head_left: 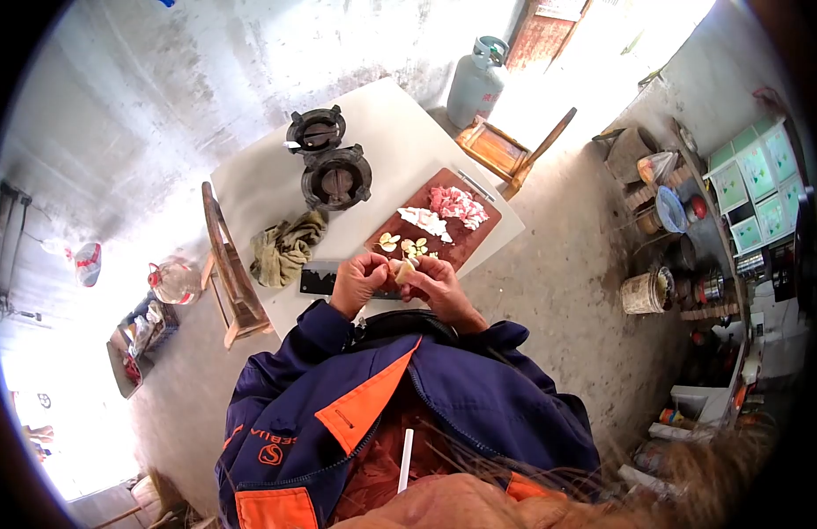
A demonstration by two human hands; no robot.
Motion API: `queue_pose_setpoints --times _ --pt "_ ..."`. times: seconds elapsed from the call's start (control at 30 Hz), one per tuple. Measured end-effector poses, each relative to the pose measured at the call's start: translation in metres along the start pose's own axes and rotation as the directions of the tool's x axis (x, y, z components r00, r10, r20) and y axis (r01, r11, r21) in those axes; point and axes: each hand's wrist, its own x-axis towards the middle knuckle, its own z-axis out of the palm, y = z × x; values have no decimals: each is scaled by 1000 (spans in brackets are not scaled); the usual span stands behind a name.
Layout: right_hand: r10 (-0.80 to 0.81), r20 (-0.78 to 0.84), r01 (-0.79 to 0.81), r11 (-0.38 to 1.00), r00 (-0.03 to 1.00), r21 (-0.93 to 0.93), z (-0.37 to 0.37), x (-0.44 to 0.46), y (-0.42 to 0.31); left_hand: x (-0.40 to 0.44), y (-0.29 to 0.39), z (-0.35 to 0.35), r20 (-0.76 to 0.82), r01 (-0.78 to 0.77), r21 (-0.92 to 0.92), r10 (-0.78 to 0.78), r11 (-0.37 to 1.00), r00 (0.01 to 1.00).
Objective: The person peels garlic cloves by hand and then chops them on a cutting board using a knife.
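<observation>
At the centre of the frame, the left hand (363, 280) and right hand (433, 286) are curled, fingertips pinching a small pale piece (402, 271) between them, at the lower edge of the cutting board (444, 240). Fingers partly cover the piece; its kind is unclear.

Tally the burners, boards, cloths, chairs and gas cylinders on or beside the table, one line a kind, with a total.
Burners: 2
Board: 1
Cloth: 1
Chairs: 2
Gas cylinder: 1
Total: 7
</observation>
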Motion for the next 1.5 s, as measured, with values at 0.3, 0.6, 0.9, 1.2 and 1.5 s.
queue_pose_setpoints --times 0.3,0.6,0.9,1.2,1.5 --pt "-45 25 51 907 999 -418 -4 10 3 0 17 1 147 -166 262 131 951 980" --pt "41 -15 -42 986 999 -163 -6 6 -4 6 -1 -2 83 -144 377 122 915 989" --pt "222 49 -217 843 974 493 -39 17 23 19 -14 -4 26 152 -9 -152 988 988" --pt "416 51 -335 647 908 685 -53 38 42 15 -9 -4 -71 144 -1 -144 990 987" --pt "184 -42 -159 927 982 340 -45 44 38 24 -19 5 -123 167 26 -162 986 979"
